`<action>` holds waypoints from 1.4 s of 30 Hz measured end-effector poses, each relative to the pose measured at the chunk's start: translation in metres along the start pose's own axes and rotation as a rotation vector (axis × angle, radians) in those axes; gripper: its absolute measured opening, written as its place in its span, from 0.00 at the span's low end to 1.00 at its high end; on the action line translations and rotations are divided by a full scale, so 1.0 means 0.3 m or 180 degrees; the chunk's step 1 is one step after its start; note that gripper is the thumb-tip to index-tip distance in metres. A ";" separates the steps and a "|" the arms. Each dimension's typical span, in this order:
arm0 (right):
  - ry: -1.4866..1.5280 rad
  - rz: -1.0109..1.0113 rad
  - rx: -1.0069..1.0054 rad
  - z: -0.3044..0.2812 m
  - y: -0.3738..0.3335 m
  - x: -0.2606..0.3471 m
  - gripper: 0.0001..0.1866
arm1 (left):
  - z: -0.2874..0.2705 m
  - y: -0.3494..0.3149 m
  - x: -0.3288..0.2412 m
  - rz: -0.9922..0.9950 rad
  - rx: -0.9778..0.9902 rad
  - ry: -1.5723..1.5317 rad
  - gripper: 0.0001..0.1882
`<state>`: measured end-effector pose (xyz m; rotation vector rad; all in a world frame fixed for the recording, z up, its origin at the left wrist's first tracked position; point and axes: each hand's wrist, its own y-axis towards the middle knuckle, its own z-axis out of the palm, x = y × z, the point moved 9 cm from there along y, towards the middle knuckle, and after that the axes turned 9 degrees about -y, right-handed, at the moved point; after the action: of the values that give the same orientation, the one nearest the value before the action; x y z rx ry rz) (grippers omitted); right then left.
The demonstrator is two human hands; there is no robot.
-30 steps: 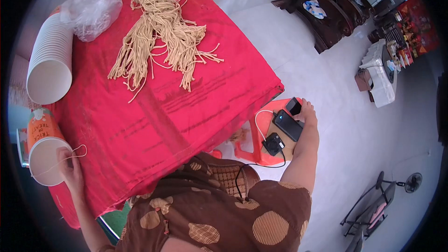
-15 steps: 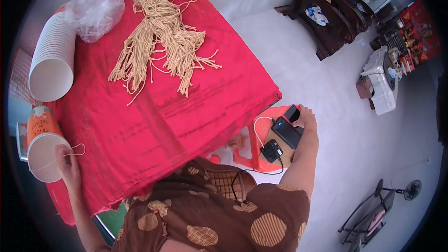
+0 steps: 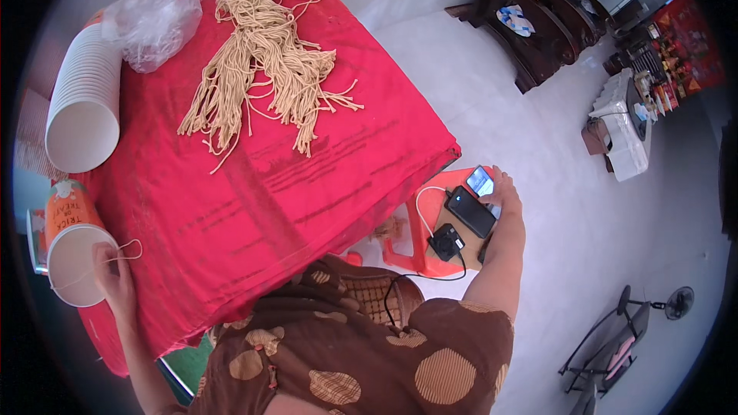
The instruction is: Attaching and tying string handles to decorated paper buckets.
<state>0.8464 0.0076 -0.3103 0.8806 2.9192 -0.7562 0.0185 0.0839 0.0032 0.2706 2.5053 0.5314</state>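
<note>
At the table's left edge, my left hand (image 3: 117,280) pinches the rim of an orange paper cup (image 3: 69,211) with a white interior, lying on its side, its mouth toward me. A thin pale string (image 3: 135,244) crosses the cup's mouth and loops beyond my fingers. To the right, my right hand (image 3: 507,194) closes around the outer edge of a phone (image 3: 480,180) with a lit screen, over a red-orange stool (image 3: 415,257). Beside the phone lie a black power bank (image 3: 470,212) and a small black boxy device (image 3: 446,242) with a cable.
A bundle of beige cords (image 3: 265,54) lies on the red tablecloth (image 3: 307,177). Stacked white cups (image 3: 84,100) and a clear plastic bag (image 3: 157,31) are at far left. Dark wooden chairs (image 3: 538,38) and a black fan (image 3: 679,303) stand around the floor.
The phone's screen, dark before, is now lit, and my right hand has shifted slightly on it. My left hand stays at the cup rim.
</note>
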 end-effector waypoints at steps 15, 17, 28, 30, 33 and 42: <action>0.3204 0.1916 -0.3450 -0.242 -0.231 -0.351 0.21 | 0.004 0.052 -0.046 0.0205 0.0369 -0.0116 0.06; 0.4510 0.1458 -0.3997 -0.384 -0.266 -0.230 0.17 | 0.014 0.050 -0.055 0.0093 0.0632 -0.0047 0.05; 0.3748 -0.2864 -0.4777 -1.149 -1.097 0.766 0.20 | 0.014 0.053 -0.063 0.0168 0.0486 -0.0093 0.05; 0.3549 -0.4825 -0.4125 -1.119 -1.243 1.044 0.09 | 0.007 0.058 -0.057 0.0194 0.0380 -0.0122 0.05; 0.2612 -0.5847 -0.3400 -1.049 -1.488 1.374 0.06 | 0.011 0.077 -0.063 0.0251 0.0301 -0.0159 0.06; 0.1426 -0.5587 -0.1846 -0.906 -1.554 1.874 0.07 | -0.016 0.067 -0.021 0.0064 0.0281 -0.0657 0.04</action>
<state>0.1662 0.0831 0.0626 -1.9052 3.1554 0.5628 0.0225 0.0987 0.0184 0.3658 2.3302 0.3804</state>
